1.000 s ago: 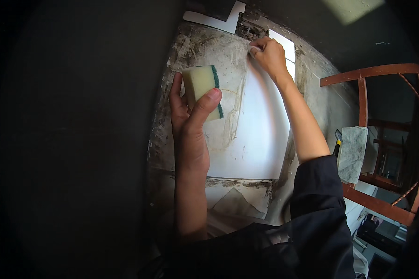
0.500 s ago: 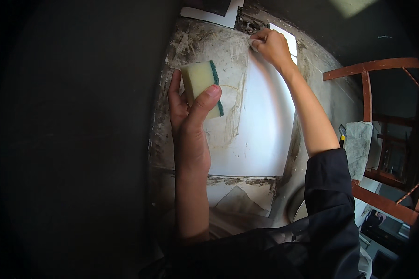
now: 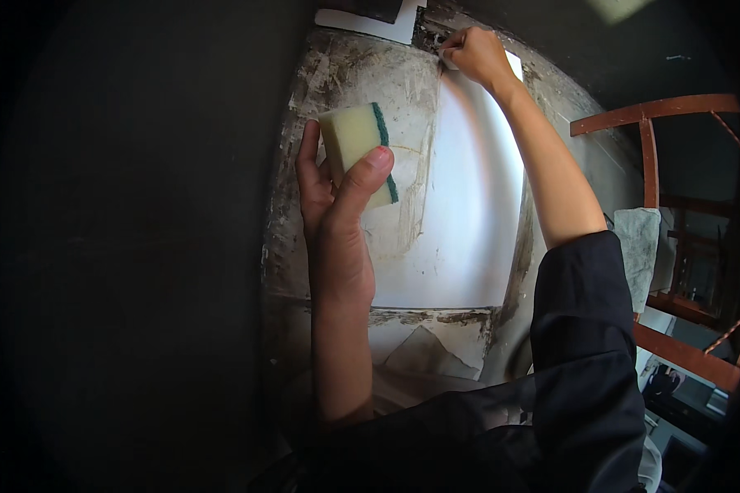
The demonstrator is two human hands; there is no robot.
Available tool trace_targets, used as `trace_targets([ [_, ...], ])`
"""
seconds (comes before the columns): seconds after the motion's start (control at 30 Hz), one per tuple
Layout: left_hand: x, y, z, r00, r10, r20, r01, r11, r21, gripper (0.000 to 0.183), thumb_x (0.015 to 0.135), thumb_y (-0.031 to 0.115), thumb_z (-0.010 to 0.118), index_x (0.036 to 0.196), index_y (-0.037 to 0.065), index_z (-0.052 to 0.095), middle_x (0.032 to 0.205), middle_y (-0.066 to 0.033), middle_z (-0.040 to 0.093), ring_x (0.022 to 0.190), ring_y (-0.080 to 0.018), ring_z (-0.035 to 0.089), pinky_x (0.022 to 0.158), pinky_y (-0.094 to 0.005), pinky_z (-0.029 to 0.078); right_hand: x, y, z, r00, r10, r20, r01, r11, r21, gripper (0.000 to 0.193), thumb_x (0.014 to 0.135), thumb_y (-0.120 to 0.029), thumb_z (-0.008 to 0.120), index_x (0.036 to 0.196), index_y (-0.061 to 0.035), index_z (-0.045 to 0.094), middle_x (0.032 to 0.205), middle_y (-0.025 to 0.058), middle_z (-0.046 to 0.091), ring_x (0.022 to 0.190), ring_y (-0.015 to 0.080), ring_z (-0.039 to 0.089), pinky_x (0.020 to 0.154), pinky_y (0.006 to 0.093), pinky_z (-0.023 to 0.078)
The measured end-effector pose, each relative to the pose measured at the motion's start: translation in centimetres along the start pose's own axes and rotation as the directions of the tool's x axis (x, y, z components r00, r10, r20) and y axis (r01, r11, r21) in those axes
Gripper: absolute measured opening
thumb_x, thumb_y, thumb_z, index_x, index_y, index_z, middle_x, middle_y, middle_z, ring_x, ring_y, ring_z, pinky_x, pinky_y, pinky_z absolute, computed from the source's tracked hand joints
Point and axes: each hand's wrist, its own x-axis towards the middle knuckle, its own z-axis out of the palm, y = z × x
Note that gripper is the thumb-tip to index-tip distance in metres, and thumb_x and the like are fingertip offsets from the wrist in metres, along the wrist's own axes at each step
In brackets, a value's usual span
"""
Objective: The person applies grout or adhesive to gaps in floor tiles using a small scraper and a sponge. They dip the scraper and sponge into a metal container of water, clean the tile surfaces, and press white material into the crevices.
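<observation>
My left hand [image 3: 341,214] is closed round a pale yellow sponge [image 3: 352,140] with a dark green scouring side facing right. It holds the sponge up, in front of a large panel whose left part [image 3: 407,90] is stained grey and brown. The panel's right part [image 3: 460,205] is glossy white. At its far end, my right hand [image 3: 478,59] has its fingers pinched together by the panel's top edge. A small pale piece shows at the fingertips, mostly hidden, and I cannot make out what it is.
A dark, crumbly strip [image 3: 436,31] borders the far edge, beside another white piece [image 3: 370,23]. Nearer me lies a grey triangular fragment [image 3: 432,355]. On the right stands a reddish-brown frame [image 3: 648,164] with a grey cloth [image 3: 635,255] hung on it. The left side is dark.
My right hand has moved farther away along the panel, up to its far edge. The left hand with the sponge has hardly moved.
</observation>
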Motion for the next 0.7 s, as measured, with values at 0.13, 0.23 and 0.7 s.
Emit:
trace_targets([
  [0.13, 0.6, -0.1, -0.6, 1.0, -0.008, 0.017, 0.009, 0.997, -0.079, 0.092, 0.074, 0.018, 0.075, 0.144, -0.003, 0.019, 0.122, -0.0146, 0.051, 0.115, -0.0198, 0.049, 0.105, -0.0348, 0.033, -0.5, -0.1, 0.0, 0.993, -0.121, 0.015, 0.121, 0.992, -0.029, 0.017, 0.072, -0.014, 0.061, 0.083, -0.009, 0.074, 0.083, 0.0173, 0.068, 0.081, 0.0333, 0.066, 0.079, 0.0384, 0.052],
  [0.23, 0.8, -0.3, -0.6, 1.0, -0.003, 0.025, 0.005, 0.996, -0.091, 0.091, 0.075, 0.018, 0.075, 0.144, -0.003, 0.019, 0.122, -0.0144, 0.051, 0.116, -0.0198, 0.049, 0.105, -0.0349, 0.033, -0.3, -0.1, -0.3, 0.984, -0.162, 0.067, 0.167, 0.984, -0.065, 0.018, 0.072, -0.014, 0.061, 0.084, -0.0095, 0.074, 0.084, 0.018, 0.068, 0.082, 0.0339, 0.066, 0.079, 0.0387, 0.052],
  [0.7, 0.5, -0.2, 0.0, 0.999, -0.03, 0.028, 0.032, 0.997, -0.075, 0.093, 0.074, 0.019, 0.075, 0.145, -0.002, 0.019, 0.123, -0.0147, 0.05, 0.117, -0.0205, 0.048, 0.106, -0.0358, 0.031, -0.1, -0.1, 0.3, 0.999, -0.048, 0.0, 0.048, 0.996, -0.079, 0.019, 0.072, -0.014, 0.059, 0.083, -0.0103, 0.074, 0.083, 0.0187, 0.068, 0.081, 0.0352, 0.065, 0.078, 0.0397, 0.052],
])
